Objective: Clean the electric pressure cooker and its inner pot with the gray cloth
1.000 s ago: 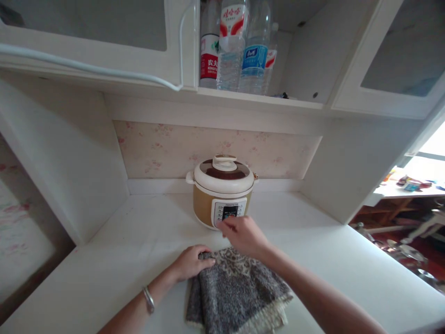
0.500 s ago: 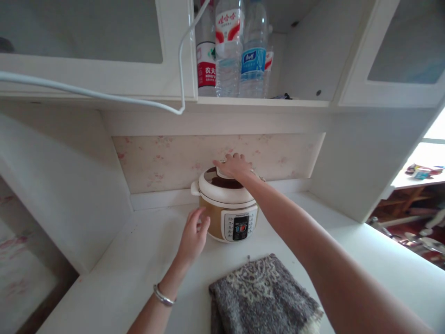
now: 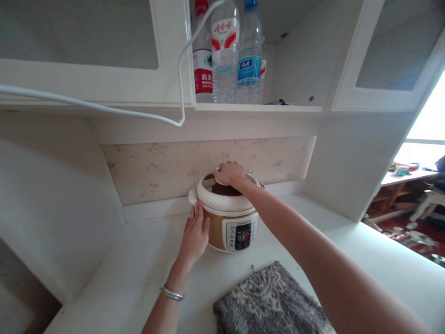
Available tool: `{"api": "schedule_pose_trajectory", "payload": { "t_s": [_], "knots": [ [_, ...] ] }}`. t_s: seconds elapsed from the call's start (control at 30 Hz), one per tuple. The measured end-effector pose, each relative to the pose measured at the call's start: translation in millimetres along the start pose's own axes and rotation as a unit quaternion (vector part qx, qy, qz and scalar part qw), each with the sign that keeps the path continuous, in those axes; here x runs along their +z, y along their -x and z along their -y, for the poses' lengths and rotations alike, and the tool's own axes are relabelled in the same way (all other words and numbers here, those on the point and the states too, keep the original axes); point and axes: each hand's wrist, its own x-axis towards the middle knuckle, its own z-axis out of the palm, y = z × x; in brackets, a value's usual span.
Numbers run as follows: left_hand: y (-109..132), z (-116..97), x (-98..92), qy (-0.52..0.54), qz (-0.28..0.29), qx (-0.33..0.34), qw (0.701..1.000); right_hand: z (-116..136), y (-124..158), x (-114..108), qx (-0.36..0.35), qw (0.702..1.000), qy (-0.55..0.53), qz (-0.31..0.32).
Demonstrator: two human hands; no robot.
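Observation:
A white and gold electric pressure cooker [image 3: 215, 228] stands upright on the white counter [image 3: 153, 260], its control panel [image 3: 242, 234] facing me. The rounded white lid [image 3: 222, 202] with a dark brown top sits on it. My right hand [image 3: 229, 173] is curled over the handle on top of the lid; the palm side is hidden. Against the cooker's left side, just below its side grip [image 3: 192, 196], lies my left hand [image 3: 195, 234] with fingers stretched out. In front of the cooker is a folded grey patterned cloth [image 3: 271, 301].
Overhead, an open cabinet shelf [image 3: 257, 107] holds several plastic bottles [image 3: 225, 60]. A white cable [image 3: 139, 114] hangs in front of it at the left. Side panels [image 3: 333, 157] bound the nook, and a flowered wall strip [image 3: 174, 162] runs behind the cooker.
My right hand has closed down over the lid handle. My left hand has come up against the cooker's side, its fingers straightening. The view has shifted slightly.

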Motion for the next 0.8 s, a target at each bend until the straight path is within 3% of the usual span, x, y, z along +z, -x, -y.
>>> {"api": "schedule_pose_trajectory", "payload": {
  "t_s": [0.2, 0.3, 0.67, 0.8],
  "knots": [
    [0, 4, -5.3, -0.076, 0.051, -0.025, 0.995, -4, -2, -4, -0.025, 1.0, 0.007, 0.014],
    [1, 2, -3.6, -0.074, 0.045, -0.018, 0.996, -5, -3, -5, -0.023, 0.999, 0.012, 0.023],
    [5, -3, -0.5, -0.004, 0.024, -0.008, 1.0, 19, -19, -7, 0.096, 0.994, 0.005, 0.05],
    [5, -3, -1.8, -0.012, 0.025, -0.006, 1.0, 18, -17, -12, 0.092, 0.995, 0.004, 0.045]
  ]
}}
